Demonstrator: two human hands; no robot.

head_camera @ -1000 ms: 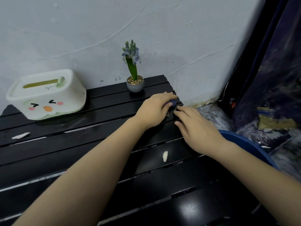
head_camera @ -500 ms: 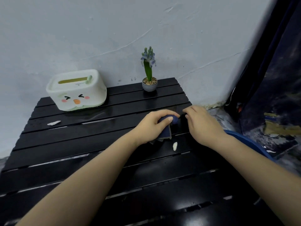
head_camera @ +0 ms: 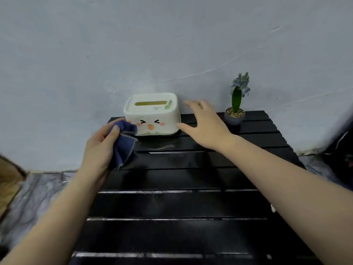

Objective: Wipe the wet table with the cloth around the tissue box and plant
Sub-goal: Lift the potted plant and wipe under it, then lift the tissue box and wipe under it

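A black slatted table (head_camera: pixel 181 203) stands against a pale wall. The white tissue box (head_camera: pixel 151 113) with a cartoon face sits at its back left. A small potted plant (head_camera: pixel 236 104) with a bluish flower stands at the back right. My left hand (head_camera: pixel 99 148) holds a bunched blue cloth (head_camera: pixel 123 142) lifted over the table's left edge, just left of the box. My right hand (head_camera: pixel 204 123) hovers spread open right beside the box, its thumb near the box's right side, between the box and the plant. A wet sheen (head_camera: pixel 162 147) shows on the slat in front of the box.
The wall runs right behind the box and plant. Grey marbled floor (head_camera: pixel 34 197) lies left of the table, with a brown object (head_camera: pixel 9 180) at the far left edge. A dark curtain (head_camera: pixel 343 146) is at the right. A small white scrap (head_camera: pixel 273 208) lies by my right forearm.
The view swung left. My left hand carried the cloth from the table's right side to the left near the tissue box, lifted. My right hand left the cloth and reached toward the box.
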